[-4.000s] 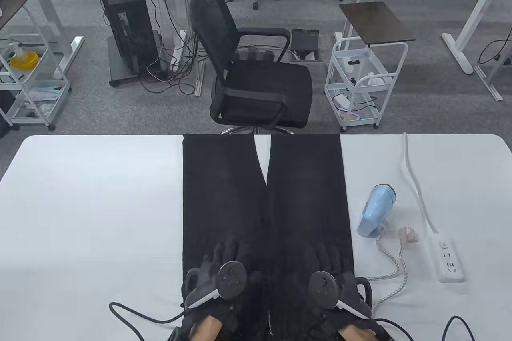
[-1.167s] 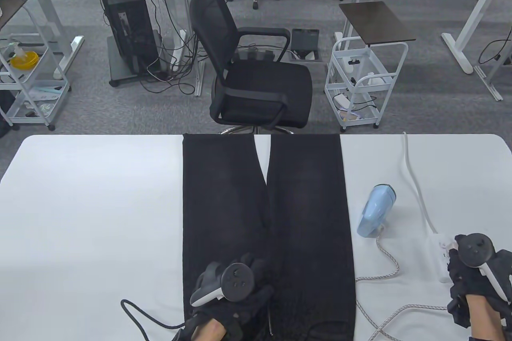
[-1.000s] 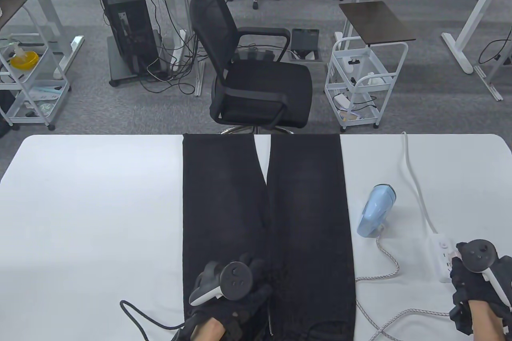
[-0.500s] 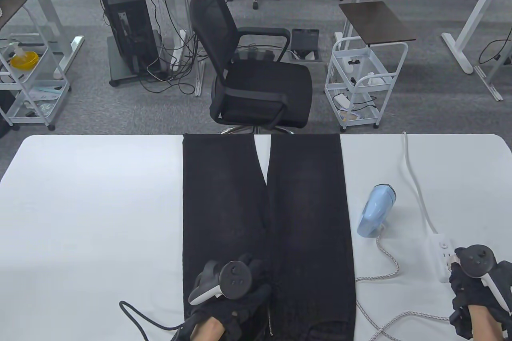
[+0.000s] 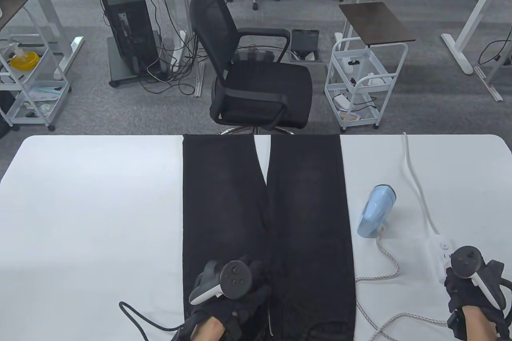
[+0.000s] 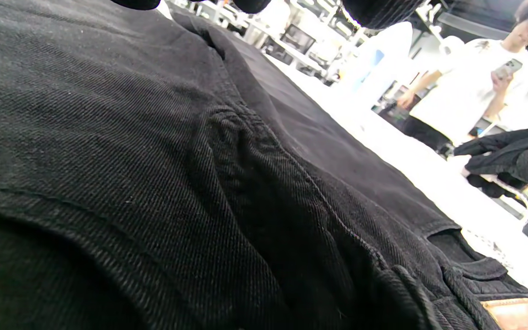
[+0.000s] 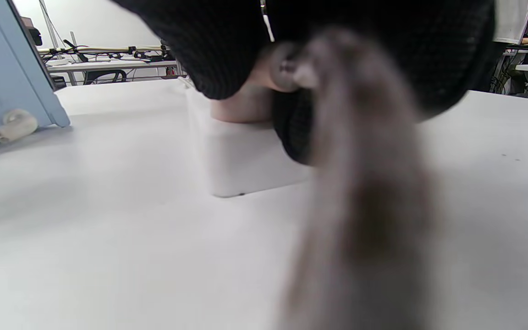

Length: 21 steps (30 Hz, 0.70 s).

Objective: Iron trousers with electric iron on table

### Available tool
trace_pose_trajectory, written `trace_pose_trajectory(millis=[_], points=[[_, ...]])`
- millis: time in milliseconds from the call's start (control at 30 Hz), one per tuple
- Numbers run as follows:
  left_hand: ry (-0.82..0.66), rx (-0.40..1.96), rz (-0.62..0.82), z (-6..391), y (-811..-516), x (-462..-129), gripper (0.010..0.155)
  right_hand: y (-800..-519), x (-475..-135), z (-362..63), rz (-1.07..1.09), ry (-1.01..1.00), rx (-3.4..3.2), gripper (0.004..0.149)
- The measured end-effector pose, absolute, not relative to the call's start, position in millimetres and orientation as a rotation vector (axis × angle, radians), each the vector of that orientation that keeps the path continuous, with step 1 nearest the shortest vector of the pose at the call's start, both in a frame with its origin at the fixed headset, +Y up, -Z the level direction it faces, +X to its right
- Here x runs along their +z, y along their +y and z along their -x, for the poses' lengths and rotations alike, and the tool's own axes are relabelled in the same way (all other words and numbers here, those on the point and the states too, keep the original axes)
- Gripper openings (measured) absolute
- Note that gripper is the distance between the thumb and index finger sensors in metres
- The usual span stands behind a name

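Right hand [image 5: 474, 291] pinches what appears to be the plug at the power strip [image 5: 440, 247]; left hand [image 5: 232, 291] lies flat on the trousers [image 5: 304, 205]. Iron [image 5: 376, 210] stands between trousers and strip.

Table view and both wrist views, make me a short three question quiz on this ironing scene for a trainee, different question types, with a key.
1. True or false: the blue iron lies on the black trousers.
2. Multiple choice: what is the right hand at? A) the iron's handle B) the white power strip C) a trouser leg
3. Short answer: what does the left hand rest on?

Key
1. False: it stands on the white table, to the right of the trousers and apart from them.
2. B: in the right wrist view the fingers pinch the pale plug on top of the strip.
3. The trousers, near the waist end.
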<state>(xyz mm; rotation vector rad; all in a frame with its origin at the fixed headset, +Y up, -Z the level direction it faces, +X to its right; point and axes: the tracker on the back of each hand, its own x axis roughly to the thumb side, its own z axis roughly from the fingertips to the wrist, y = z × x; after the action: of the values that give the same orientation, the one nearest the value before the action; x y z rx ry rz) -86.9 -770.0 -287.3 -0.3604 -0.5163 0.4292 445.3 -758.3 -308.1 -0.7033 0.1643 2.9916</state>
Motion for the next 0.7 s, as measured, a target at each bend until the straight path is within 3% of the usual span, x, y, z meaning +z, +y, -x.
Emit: trace_pose_trajectory(millis=[233, 367, 467, 700], points=[[-0.517, 0.435, 0.362, 87, -770, -288, 0.078, -758, -311, -445, 0.73, 0.244, 2.972, 0.052], [-0.519, 0.445, 0.37, 88, -772, -288, 0.078, -752, -314, -444, 0.86, 0.49, 2.895, 0.059], [-0.52, 0.46, 0.4, 89, -776, -291, 0.078, -741, -317, -439, 0.883, 0.345, 2.889, 0.069], [-0.523, 0.449, 0.428, 87, -780, -292, 0.078, -740, -345, -436, 0.806, 0.458, 2.843, 0.078]])
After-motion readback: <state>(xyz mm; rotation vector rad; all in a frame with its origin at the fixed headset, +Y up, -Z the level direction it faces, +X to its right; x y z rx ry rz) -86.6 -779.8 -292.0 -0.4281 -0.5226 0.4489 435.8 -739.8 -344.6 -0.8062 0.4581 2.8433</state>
